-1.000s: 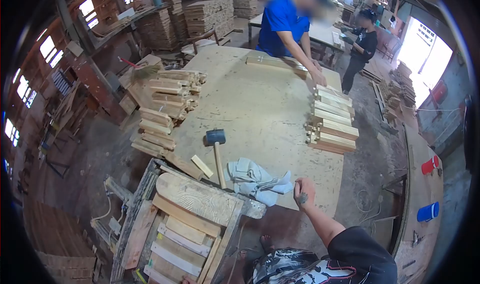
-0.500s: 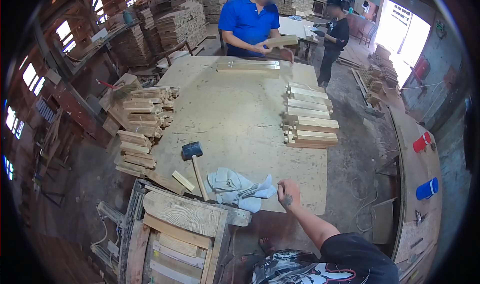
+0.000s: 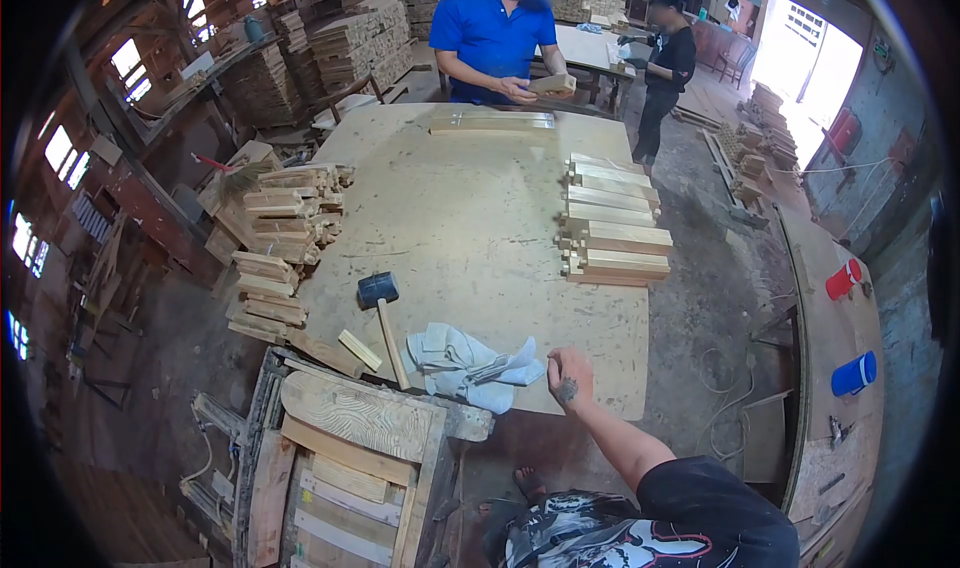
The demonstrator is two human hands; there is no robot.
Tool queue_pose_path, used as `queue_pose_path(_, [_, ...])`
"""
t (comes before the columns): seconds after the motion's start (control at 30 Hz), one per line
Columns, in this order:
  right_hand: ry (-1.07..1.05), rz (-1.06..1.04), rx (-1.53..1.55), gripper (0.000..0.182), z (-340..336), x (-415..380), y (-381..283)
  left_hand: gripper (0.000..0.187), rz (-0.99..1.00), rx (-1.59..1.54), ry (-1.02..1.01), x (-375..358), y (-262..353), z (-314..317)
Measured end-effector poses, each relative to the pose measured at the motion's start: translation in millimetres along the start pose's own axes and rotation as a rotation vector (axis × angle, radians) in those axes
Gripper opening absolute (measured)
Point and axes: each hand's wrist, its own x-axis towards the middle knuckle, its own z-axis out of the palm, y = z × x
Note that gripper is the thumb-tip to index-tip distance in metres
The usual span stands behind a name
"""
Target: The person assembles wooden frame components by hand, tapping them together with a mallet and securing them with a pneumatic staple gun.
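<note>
My right hand (image 3: 570, 376) rests at the near edge of the worktable (image 3: 450, 233), its fingers curled in and nothing showing in them. Just left of it lies a crumpled pale cloth (image 3: 465, 363). Beyond the cloth is a black-headed mallet (image 3: 378, 289), its wooden handle pointing toward me. A short wood strip (image 3: 360, 350) lies beside that handle. My left hand is out of view.
Wood pieces are stacked along the table's left (image 3: 290, 208) and right (image 3: 615, 218) sides. Across the table, a person in blue (image 3: 495, 38) holds a wood block (image 3: 552, 85). A clamp frame (image 3: 350, 468) with boards stands at near left. Another person in black (image 3: 668, 68) stands behind.
The person in blue has lowered and turned the wood block, now with both hands at it. The view has shifted slightly. My right hand stays at the table edge.
</note>
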Motion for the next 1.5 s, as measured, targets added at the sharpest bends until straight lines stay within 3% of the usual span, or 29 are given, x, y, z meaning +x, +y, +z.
queue_pose_path(1.13, [-0.001,0.008,-0.019,0.012,0,0,1,0.055,-0.138,-0.020,-0.091,9,-3,4])
queue_pose_path(1.23, [-0.011,0.013,-0.030,0.012,-2,0,-1,0.054,-0.090,-0.049,-0.030,12,-12,12])
queue_pose_path(1.4, [0.012,-0.009,-0.021,0.011,-2,0,-1,0.052,0.027,0.009,-0.103,20,-22,18])
queue_pose_path(1.5, [0.010,-0.008,-0.018,0.011,-1,0,1,0.050,0.134,-0.002,-0.102,5,-3,-10])
